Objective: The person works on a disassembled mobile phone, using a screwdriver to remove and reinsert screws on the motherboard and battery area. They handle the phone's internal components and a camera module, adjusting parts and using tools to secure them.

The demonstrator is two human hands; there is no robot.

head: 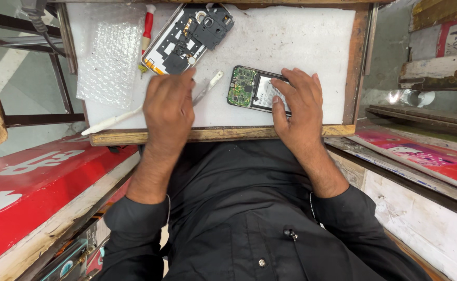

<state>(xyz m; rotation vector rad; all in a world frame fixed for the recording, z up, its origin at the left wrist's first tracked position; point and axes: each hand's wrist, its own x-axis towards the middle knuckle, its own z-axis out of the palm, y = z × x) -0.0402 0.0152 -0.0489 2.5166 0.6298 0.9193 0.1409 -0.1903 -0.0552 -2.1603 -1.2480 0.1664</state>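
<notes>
On the bench, his right hand presses flat on the opened phone, fingers spread. His left hand closes around the tweezers just beside it.

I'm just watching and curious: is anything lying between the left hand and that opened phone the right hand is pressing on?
Only a thin metal tool lies on the white mat between the left hand and the opened phone. The right hand already rests on the phone's battery side. Nothing else visible blocks the way.
</notes>
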